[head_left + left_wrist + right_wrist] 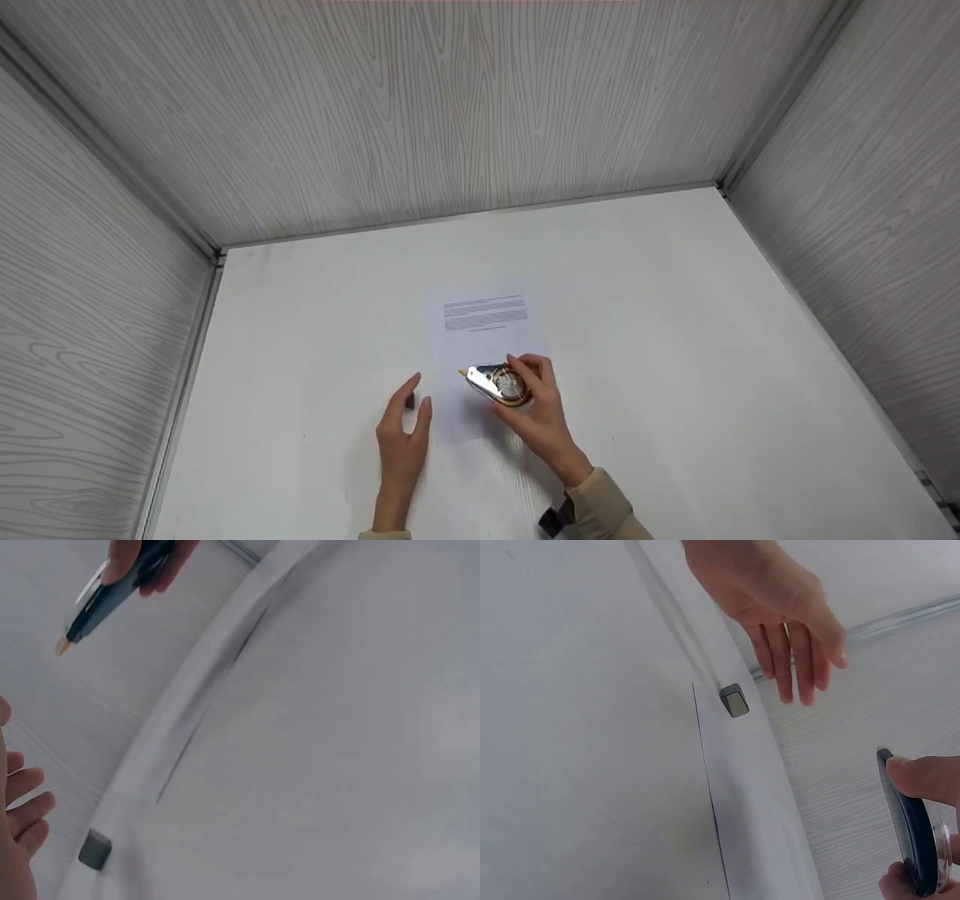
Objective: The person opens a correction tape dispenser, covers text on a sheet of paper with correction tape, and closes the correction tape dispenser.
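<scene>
My right hand [546, 416] pinches a correction tape dispenser [496, 382] between thumb and fingers, above the lower part of a printed sheet of paper [457, 352]. The dispenser has a clear and dark body, and its orange-yellow tip points left and away from me. On the table left of the paper lies a small dark cap [735, 700], apart from the dispenser. My left hand [403, 439] is beside that cap, fingers and thumb spread with nothing between them. In the left wrist view, the dispenser [112, 600] shows edge-on in the right hand's fingers.
The paper lies flat on a white table [660, 300], lines of text across its upper part. Wood-grain panels stand at the back [465, 112], left [90, 322] and right [862, 225]. A black strap piece [556, 517] is at the right sleeve's cuff.
</scene>
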Tool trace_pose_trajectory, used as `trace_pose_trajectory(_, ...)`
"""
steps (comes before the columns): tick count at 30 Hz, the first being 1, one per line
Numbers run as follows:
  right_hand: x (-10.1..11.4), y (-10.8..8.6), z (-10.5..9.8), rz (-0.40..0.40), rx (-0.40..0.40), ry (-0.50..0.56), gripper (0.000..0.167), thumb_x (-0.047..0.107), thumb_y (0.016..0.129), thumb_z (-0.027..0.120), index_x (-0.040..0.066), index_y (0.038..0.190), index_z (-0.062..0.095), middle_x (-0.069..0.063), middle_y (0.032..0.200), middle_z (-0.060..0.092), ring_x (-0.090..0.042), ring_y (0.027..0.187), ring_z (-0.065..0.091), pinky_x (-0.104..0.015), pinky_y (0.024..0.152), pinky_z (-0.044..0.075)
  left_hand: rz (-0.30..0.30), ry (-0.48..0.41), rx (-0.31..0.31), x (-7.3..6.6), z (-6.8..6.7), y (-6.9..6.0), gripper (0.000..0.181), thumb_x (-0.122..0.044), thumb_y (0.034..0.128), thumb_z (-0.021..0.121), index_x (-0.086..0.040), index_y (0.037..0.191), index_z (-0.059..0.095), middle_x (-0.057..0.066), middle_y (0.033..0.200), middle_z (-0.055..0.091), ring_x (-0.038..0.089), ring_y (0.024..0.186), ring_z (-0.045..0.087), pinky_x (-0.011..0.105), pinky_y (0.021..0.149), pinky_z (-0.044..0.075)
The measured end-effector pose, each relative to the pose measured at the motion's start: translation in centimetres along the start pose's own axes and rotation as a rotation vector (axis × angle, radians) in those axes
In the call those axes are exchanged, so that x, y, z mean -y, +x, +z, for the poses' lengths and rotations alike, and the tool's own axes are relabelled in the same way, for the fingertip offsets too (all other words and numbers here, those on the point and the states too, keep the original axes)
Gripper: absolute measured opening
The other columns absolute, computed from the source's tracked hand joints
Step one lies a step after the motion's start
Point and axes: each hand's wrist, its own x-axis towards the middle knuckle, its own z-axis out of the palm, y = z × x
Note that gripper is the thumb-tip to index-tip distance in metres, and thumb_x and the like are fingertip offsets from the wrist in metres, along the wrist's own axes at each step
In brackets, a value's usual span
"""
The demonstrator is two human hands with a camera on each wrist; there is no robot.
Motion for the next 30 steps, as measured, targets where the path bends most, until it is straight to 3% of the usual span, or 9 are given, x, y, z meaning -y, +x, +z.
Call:
trace_pose_trajectory(2,1.1,0.2,-0.2,-0.012,-0.003,0.006,0.072,-0.004,0.070,0.087,-0.007,0.135,0.055,-0.027,0.127,0.045,-0.037,0.117,0.049,-0.050,0.091,0.048,-0.107,-0.158,0.061,-1.2,0.6,-0.2,0.035,-0.015,0.0986,0.063,-0.001,0.131,0.061,0.009,0.129,0.065,0.023,0.123,0.059,0.020,0.104,0.042)
trace_pose_trajectory(7,3.3,0.6,-0.6,-0.041,-0.016,0.019,0.069,-0.007,0.071,0.085,-0.009,0.133,0.056,-0.027,0.125,0.046,-0.037,0.115,0.051,-0.047,0.088,0.050,-0.453,-0.708,0.152,-3.6,2.1,-0.9,0.049,-0.022,0.1033,0.055,0.013,0.136,0.047,0.025,0.130,0.061,0.033,0.122,0.059,0.037,0.101,0.048)
trace_pose_trajectory(9,3.4,0.7,-0.6,-0.056,-0.023,0.024,0.069,-0.009,0.070,0.084,-0.009,0.133,0.056,-0.027,0.125,0.047,-0.037,0.115,0.051,-0.044,0.087,0.050,-0.551,-0.850,0.162,-4.1,2.7,-0.9,0.053,-0.022,0.1041,0.053,0.016,0.139,0.042,0.030,0.134,0.056,0.037,0.124,0.057,0.041,0.102,0.047)
trace_pose_trajectory(11,3.4,0.8,-0.6,-0.072,-0.022,0.034,0.070,-0.010,0.070,0.084,-0.010,0.133,0.055,-0.028,0.125,0.047,-0.037,0.115,0.051,-0.042,0.086,0.051,-0.617,-0.934,0.161,-4.4,3.2,-1.0,0.053,-0.020,0.1045,0.052,0.016,0.141,0.039,0.031,0.137,0.053,0.038,0.125,0.056,0.042,0.103,0.046)
trace_pose_trajectory(15,3.0,0.7,-0.4,-0.105,0.005,0.053,0.070,-0.011,0.071,0.083,-0.011,0.134,0.053,-0.028,0.127,0.045,-0.038,0.117,0.049,-0.032,0.094,0.048,-0.667,-0.995,0.131,-4.8,4.0,-1.1,0.050,-0.013,0.1042,0.051,0.019,0.140,0.038,0.034,0.137,0.050,0.037,0.123,0.057,0.044,0.101,0.047)
trace_pose_trajectory(19,2.8,0.7,-0.2,-0.133,0.007,0.081,0.071,-0.016,0.068,0.081,-0.011,0.134,0.053,-0.029,0.126,0.046,-0.040,0.115,0.049,-0.024,0.096,0.044,-0.701,-0.984,0.091,-5.3,4.6,-0.9,0.050,-0.012,0.1017,0.056,0.019,0.137,0.041,0.032,0.132,0.056,0.033,0.114,0.063,0.043,0.097,0.051)
trace_pose_trajectory(25,2.8,0.5,0.0,-0.133,0.005,0.094,0.076,-0.022,0.065,0.080,-0.007,0.135,0.054,-0.029,0.126,0.047,-0.040,0.117,0.049,-0.019,0.104,0.037,-0.732,-0.964,0.043,-5.7,5.3,-0.8,0.047,-0.012,0.0983,0.063,0.017,0.132,0.050,0.026,0.120,0.064,0.029,0.105,0.068,0.041,0.090,0.055)
trace_pose_trajectory(30,2.8,0.3,0.2,-0.114,0.022,0.082,0.078,-0.023,0.064,0.079,-0.004,0.135,0.055,-0.027,0.127,0.047,-0.036,0.119,0.049,-0.020,0.104,0.038,-0.770,-0.961,-0.019,-6.0,5.5,-0.8,0.040,-0.010,0.0956,0.066,0.015,0.125,0.057,0.023,0.115,0.067,0.028,0.100,0.069,0.038,0.085,0.057)
